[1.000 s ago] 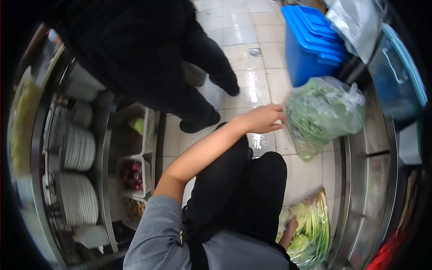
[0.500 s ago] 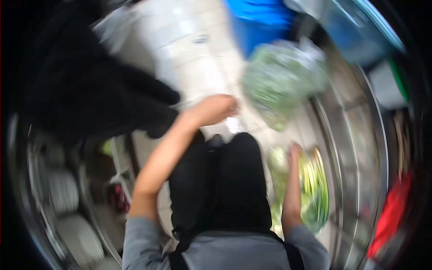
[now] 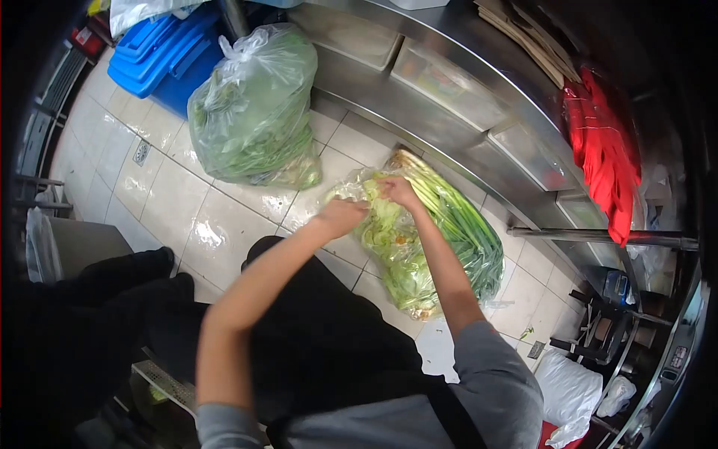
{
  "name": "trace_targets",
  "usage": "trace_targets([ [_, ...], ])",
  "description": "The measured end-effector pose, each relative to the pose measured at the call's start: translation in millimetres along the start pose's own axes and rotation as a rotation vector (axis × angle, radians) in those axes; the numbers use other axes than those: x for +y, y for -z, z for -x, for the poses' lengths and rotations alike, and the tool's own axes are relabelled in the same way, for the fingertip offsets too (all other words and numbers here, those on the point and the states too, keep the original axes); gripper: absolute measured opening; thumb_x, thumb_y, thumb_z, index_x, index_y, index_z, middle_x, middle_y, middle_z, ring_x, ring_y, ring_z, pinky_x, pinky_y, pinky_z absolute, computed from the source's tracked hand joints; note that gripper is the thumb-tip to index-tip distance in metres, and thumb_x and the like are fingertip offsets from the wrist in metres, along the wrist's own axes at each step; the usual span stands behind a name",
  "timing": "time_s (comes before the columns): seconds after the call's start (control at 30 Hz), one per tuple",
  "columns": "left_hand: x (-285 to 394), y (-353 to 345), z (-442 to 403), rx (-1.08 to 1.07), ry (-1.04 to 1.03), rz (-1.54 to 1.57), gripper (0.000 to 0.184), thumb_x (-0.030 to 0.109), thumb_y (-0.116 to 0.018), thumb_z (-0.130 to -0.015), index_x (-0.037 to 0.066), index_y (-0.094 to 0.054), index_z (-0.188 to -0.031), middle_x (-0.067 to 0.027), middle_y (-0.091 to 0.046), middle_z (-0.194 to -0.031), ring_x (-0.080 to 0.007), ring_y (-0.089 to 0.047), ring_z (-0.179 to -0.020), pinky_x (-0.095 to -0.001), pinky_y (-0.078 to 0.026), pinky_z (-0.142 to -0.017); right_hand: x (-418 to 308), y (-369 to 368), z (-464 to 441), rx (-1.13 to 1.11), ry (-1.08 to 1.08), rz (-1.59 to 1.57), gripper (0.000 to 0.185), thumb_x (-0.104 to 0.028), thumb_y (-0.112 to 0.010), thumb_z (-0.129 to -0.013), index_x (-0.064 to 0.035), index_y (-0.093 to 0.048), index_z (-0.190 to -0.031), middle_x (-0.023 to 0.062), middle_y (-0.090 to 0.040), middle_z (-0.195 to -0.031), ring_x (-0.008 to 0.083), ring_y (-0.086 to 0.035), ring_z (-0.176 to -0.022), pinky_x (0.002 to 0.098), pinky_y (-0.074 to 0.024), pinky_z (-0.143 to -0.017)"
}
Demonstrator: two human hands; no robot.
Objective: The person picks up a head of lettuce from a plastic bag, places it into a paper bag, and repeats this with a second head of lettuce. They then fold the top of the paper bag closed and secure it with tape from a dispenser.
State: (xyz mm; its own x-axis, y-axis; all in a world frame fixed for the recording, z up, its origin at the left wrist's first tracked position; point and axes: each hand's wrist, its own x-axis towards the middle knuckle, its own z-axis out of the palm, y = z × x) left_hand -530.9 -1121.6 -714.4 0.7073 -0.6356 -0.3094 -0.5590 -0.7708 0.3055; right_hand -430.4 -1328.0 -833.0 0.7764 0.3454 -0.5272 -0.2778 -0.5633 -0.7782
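A clear plastic bag of pale green leafy vegetables [image 3: 389,258], lettuce-like, lies on the floor in front of me. My left hand [image 3: 345,215] is at the bag's upper left end, its fingers closed on the plastic. Across from it, my right hand [image 3: 399,191] pinches the same end of the bag, fingers pointing left. Long green onions [image 3: 460,209] in clear plastic lie against the bag's right side, white ends toward the steel counter. My right forearm passes over the leafy vegetables and hides part of them.
A large tied bag of greens [image 3: 258,112] stands on the tiles beside a blue lidded bin [image 3: 161,63]. A steel counter with drawers [image 3: 449,82] runs along the right. Red bags [image 3: 602,150] hang from it. Another person's dark shoes [image 3: 176,277] are at left.
My view has turned toward the counter. My left hand has come over to the leafy vegetable bag, where both hands now meet at its end.
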Motion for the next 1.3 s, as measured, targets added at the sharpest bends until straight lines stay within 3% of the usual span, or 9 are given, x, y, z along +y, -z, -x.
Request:
trace_targets([
  [0.2,-7,-89,-66,-0.073,0.269,-0.222,0.038,0.016,-0.049,-0.085,0.02,-0.049,-0.122,-0.0012,-0.051,-0.123,-0.0244,-0.047,-0.114,-0.0476,-0.041,-0.088,30,-31,26,0.021,0.323,-0.21,0.032,0.005,-0.061,-0.075,0.0039,-0.059,-0.107,0.0153,-0.062,-0.101,0.0212,-0.063,-0.09,0.0282,-0.0499,-0.078],
  [0.3,-50,-98,-22,-0.102,0.286,-0.293,0.032,0.018,-0.049,-0.086,0.02,-0.052,-0.117,0.001,-0.054,-0.112,-0.0225,-0.049,-0.108,-0.0497,-0.039,-0.087,8,-42,27,0.019,0.531,0.226,0.042,-0.012,-0.071,-0.074,0.005,-0.057,-0.11,0.0206,-0.055,-0.112,0.0299,-0.053,-0.108,0.033,-0.0434,-0.091],
  [0.6,-34,-81,-23,-0.162,0.632,-0.164,0.03,0.015,-0.047,-0.087,0.012,-0.057,-0.115,0.0021,-0.055,-0.115,-0.0209,-0.05,-0.11,-0.0554,-0.033,-0.091,-28,-70,-53,-0.219,0.137,0.703,0.111,-0.058,-0.079,-0.046,0.0007,-0.039,-0.131,0.021,-0.039,-0.135,0.0333,-0.039,-0.124,0.039,-0.0348,-0.102],
  [0.73,-28,-86,-24,-0.17,0.904,0.123,0.031,0.019,-0.048,-0.087,0.011,-0.056,-0.117,0.0019,-0.054,-0.121,-0.0218,-0.048,-0.115,-0.0564,-0.031,-0.094,-41,-81,-47,-0.348,-0.011,0.713,0.131,-0.063,-0.078,-0.042,0.0053,-0.02,-0.139,0.0241,-0.032,-0.14,0.0354,-0.033,-0.13,0.0459,-0.0214,-0.108],
  [0.9,-18,-105,-15,-0.055,0.978,0.304,0.04,0.028,-0.055,-0.084,0.007,-0.057,-0.117,-0.0037,-0.053,-0.123,-0.026,-0.046,-0.119,-0.0636,-0.027,-0.094,-8,-121,57,0.293,0.211,0.545,0.114,-0.043,-0.084,-0.045,0.0035,-0.028,-0.132,0.0235,-0.039,-0.132,0.0348,-0.034,-0.127,0.0457,-0.0198,-0.106],
  [1.03,-26,-152,-41,0.04,1.261,0.888,0.046,0.028,-0.059,-0.08,0.002,-0.055,-0.117,-0.0108,-0.053,-0.123,-0.0294,-0.048,-0.117,-0.0535,-0.034,-0.094,47,-169,138,0.536,0.146,0.658,0.1,-0.036,-0.079,-0.06,0.0032,-0.025,-0.135,0.0237,-0.034,-0.133,0.0371,-0.034,-0.122,0.0491,-0.0209,-0.104],
  [1.2,-35,-198,-57,0.056,0.929,0.982,0.054,0.029,-0.065,-0.075,-0.007,-0.054,-0.114,-0.0214,-0.055,-0.118,-0.0309,-0.057,-0.103,-0.0428,-0.045,-0.085,49,-154,143,0.44,0.159,0.408,0.107,-0.039,-0.079,-0.062,0.0015,-0.016,-0.139,0.0256,-0.04,-0.129,0.0387,-0.037,-0.121,0.0513,-0.0254,-0.101],
  [1.27,-44,-206,-53,0.122,0.903,1.322,0.058,0.029,-0.068,-0.073,-0.01,-0.053,-0.113,-0.0256,-0.055,-0.115,-0.0315,-0.06,-0.098,-0.0385,-0.049,-0.081,37,-141,127,0.421,0.005,0.272,0.115,-0.043,-0.082,-0.057,0.0011,-0.015,-0.139,0.0248,-0.042,-0.128,0.0386,-0.039,-0.12,0.0505,-0.0261,-0.1],
  [1.3,-46,-207,-56,0.277,1.132,1.874,0.059,0.03,-0.07,-0.072,-0.011,-0.054,-0.112,-0.025,-0.057,-0.112,-0.0296,-0.062,-0.094,-0.0387,-0.05,-0.078,29,-136,122,0.414,-0.063,0.204,0.119,-0.045,-0.083,-0.054,0.0008,-0.014,-0.139,0.0243,-0.043,-0.127,0.0386,-0.04,-0.12,0.0501,-0.0264,-0.1],
])
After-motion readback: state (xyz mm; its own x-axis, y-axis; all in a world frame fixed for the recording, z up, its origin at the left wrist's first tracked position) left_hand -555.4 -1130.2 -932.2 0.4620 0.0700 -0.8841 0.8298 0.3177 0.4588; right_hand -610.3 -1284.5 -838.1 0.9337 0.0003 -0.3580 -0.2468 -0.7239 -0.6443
